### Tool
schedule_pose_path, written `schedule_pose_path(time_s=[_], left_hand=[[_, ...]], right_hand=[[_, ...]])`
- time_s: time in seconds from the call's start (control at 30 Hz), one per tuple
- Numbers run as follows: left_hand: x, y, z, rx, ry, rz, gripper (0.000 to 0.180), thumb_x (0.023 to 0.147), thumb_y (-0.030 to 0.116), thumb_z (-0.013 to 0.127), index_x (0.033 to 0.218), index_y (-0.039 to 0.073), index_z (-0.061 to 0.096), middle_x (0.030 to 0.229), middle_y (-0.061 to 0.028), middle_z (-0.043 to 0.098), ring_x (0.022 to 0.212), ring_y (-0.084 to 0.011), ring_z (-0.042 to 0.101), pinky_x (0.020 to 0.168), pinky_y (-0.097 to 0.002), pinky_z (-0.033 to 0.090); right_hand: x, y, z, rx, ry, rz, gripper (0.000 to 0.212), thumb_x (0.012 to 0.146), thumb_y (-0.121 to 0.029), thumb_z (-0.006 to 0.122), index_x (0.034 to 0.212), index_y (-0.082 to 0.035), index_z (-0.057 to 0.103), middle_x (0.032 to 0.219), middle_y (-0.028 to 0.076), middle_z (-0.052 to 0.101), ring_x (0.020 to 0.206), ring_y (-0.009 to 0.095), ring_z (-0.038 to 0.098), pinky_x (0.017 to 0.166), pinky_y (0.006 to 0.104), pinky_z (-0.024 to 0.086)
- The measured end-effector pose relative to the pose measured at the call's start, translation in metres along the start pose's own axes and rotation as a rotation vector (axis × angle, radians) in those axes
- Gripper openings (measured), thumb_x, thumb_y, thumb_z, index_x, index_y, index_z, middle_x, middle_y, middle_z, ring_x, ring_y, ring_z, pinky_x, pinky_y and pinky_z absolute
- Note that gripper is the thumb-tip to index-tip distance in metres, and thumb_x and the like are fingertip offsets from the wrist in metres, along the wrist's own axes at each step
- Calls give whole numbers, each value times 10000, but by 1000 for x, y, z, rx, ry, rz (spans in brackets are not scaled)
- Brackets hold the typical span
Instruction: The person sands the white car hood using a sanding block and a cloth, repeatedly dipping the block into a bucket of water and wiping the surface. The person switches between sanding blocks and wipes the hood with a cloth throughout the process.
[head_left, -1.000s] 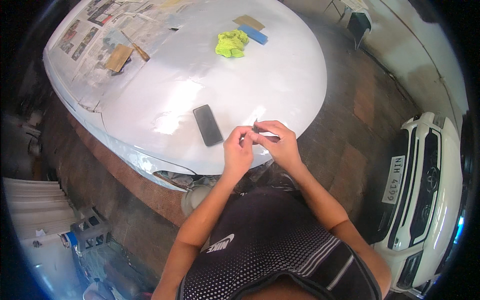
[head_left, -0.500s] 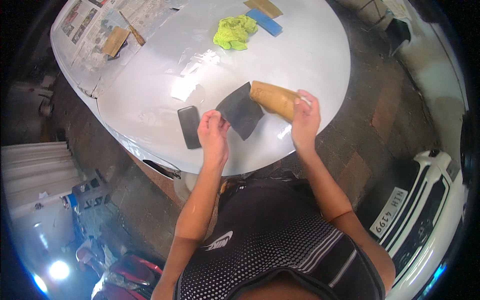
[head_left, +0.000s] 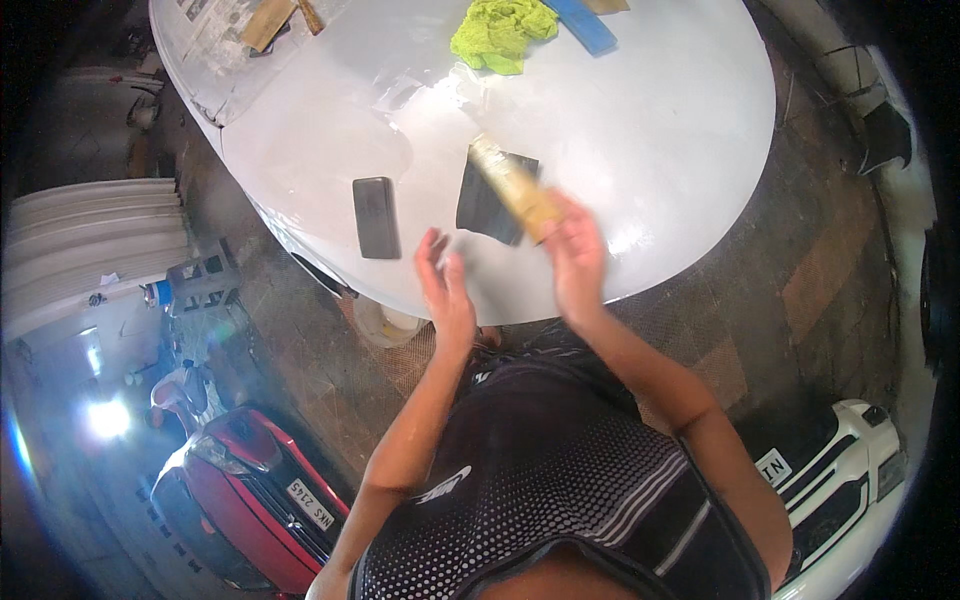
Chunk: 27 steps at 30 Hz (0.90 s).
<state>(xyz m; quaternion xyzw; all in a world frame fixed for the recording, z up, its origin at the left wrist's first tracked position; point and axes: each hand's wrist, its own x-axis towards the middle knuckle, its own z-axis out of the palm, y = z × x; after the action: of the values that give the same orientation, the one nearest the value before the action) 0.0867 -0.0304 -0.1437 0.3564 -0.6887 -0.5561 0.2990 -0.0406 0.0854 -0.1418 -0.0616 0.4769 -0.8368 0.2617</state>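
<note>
My right hand [head_left: 578,255] pinches the near end of a curled tan sheet of sandpaper [head_left: 515,190], which is smeared by motion and slants away over a black sheet. That black sheet of sandpaper [head_left: 478,203] lies on the pale grey car hood [head_left: 660,150], partly covered by the tan one. My left hand [head_left: 446,290] is raised near the hood's front edge, fingers apart and holding nothing. Beside it, to the left, rests a dark rectangular block [head_left: 376,218] with rounded corners.
A crumpled lime-green cloth [head_left: 500,35] and a blue flat block [head_left: 582,25] sit farther back on the hood. Newspaper, a tan piece [head_left: 267,24] and a wooden handle [head_left: 311,16] are at far left. A red car [head_left: 255,500] stands behind left, a white bumper [head_left: 850,490] at right.
My left hand has let go of the black sandpaper, which now lies on the hood, and has opened. My right hand has moved left with the tan sandpaper. The whole view has shifted.
</note>
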Motion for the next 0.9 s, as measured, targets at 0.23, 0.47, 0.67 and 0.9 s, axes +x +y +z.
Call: schedule_pose_path(time_s=[0.23,0.47,0.67,0.9], left_hand=[[-3,16,-20,-23,153,-209,343,1065,217,593,1267,-60,616,1042,-63,687,960,-112,600,865,-281,489],[9,-11,-80,-139,287,-119,309,1075,88,515,1356,-32,566,1136,-70,685,967,-127,638,904,-281,505],[21,-20,-115,15,89,52,523,1015,13,521,1529,29,426,1228,-85,664,1058,-163,635,926,-298,496],[21,11,-126,-555,-267,-182,548,956,90,664,1469,-17,505,1205,-52,648,935,-129,593,783,-247,473]], right_hand=[[-22,48,27,-418,-152,-188,396,954,-148,741,1286,24,613,1247,141,684,1083,221,673,931,334,532],[71,71,2,-758,264,-30,383,902,-282,795,1080,44,697,883,77,734,776,186,681,733,317,530],[59,20,24,-526,52,76,277,1052,-204,611,1158,39,691,1024,48,733,901,106,650,816,274,496],[22,-39,23,-250,-48,96,280,1058,-245,605,1193,-3,636,1052,43,705,930,93,645,852,258,508]])
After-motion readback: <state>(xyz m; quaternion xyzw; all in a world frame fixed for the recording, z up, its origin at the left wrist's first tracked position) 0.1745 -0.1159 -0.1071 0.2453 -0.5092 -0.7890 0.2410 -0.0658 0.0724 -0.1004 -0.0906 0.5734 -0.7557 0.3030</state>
